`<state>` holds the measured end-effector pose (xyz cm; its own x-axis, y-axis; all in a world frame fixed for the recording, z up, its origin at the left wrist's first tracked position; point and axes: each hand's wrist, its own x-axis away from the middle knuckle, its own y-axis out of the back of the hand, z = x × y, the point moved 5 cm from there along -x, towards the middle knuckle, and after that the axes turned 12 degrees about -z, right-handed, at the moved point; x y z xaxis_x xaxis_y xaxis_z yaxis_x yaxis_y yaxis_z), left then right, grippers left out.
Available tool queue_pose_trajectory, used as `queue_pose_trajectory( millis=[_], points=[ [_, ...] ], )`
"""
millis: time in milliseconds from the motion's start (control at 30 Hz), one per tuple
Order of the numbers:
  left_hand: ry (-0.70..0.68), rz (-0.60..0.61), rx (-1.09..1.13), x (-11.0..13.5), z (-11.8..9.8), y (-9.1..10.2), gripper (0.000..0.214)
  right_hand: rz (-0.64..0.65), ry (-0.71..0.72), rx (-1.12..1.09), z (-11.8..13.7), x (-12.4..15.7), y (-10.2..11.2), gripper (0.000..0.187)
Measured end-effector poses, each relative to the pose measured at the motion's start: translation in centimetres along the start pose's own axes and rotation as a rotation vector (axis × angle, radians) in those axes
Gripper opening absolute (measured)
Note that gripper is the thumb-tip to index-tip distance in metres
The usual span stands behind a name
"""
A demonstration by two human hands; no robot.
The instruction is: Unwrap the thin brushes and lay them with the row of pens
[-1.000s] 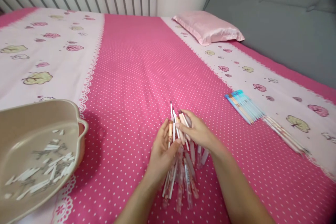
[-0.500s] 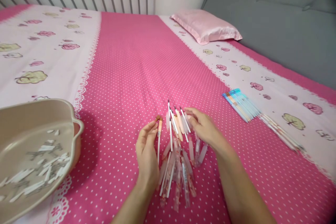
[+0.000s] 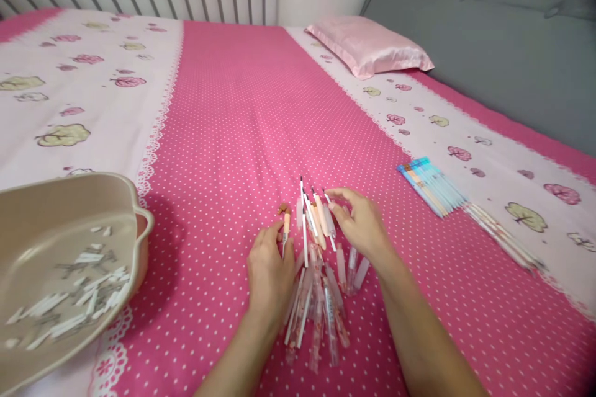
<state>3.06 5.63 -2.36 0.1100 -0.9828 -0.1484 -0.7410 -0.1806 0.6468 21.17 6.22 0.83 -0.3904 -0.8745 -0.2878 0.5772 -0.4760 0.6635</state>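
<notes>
Between the thumb and fingers of my left hand point(image 3: 272, 267) is a pen part point(image 3: 286, 223) with an orange barrel and a brown figure on top. My right hand point(image 3: 363, 223) has its thumb and index finger closed around the upper end of a white pen refill point(image 3: 328, 196) with a dark tip. Between my hands lie several white refills point(image 3: 305, 239) and peach barrels point(image 3: 319, 217). Closer to me is a loose heap of clear and pink pen barrels point(image 3: 316, 310); my left hand partly covers its left edge.
A beige basin point(image 3: 32, 211) holding small white and grey pieces point(image 3: 88, 291) stands at the left. At the right lie a row of blue pens point(image 3: 431, 186) and several white pens point(image 3: 503, 232). A pink pillow point(image 3: 367, 46) rests near the grey headboard point(image 3: 488, 56).
My left hand has come down and slightly right, its fingers now lower on the orange pen part. My right fingers have moved left onto the top of a white refill.
</notes>
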Motion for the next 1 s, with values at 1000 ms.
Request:
queue_pose_trajectory(
  millis=[1000],
  points=[
    [0.270,0.055,0.624,0.6,0.5,-1.2,0.029,0.220,-0.287,0.077,-2.5,0.1,1.0,0.029]
  ],
)
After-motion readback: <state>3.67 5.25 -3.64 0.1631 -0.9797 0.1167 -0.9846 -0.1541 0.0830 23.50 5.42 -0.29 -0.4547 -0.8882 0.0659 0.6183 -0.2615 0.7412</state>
